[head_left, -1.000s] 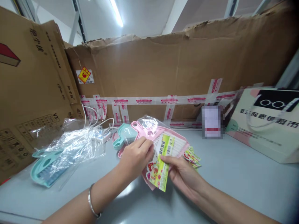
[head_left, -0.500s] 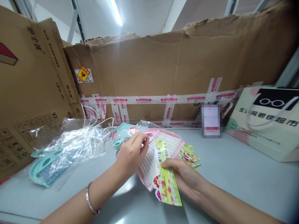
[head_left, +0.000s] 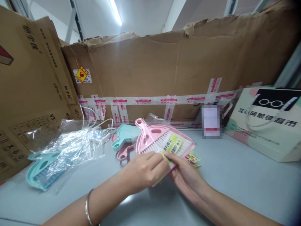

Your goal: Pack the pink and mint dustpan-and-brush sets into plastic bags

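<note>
A pink mini dustpan with a white-bristled brush [head_left: 155, 139] is held tilted above the grey table, a clear bag partly around it. A yellow-green label card [head_left: 172, 145] lies over the bristles. My left hand [head_left: 143, 171] pinches the card's lower end at the dustpan's near edge. My right hand [head_left: 185, 175] grips the dustpan's near edge from below, thumb on the card. More printed cards [head_left: 193, 158] lie just right of the dustpan.
A teal dustpan [head_left: 122, 136] and a pink handle [head_left: 122, 154] lie behind my hands. At left are crumpled clear bags [head_left: 75, 146] over a teal dustpan set [head_left: 42, 172] and white cables [head_left: 103, 133]. Cardboard walls [head_left: 164, 69] enclose the table; a printed paper bag [head_left: 265, 122] lies at right.
The card was hanging off the dustpan's near edge; now it lies up across the bristles. My left hand moved from the handle area to the card. The dustpan turned handle-up.
</note>
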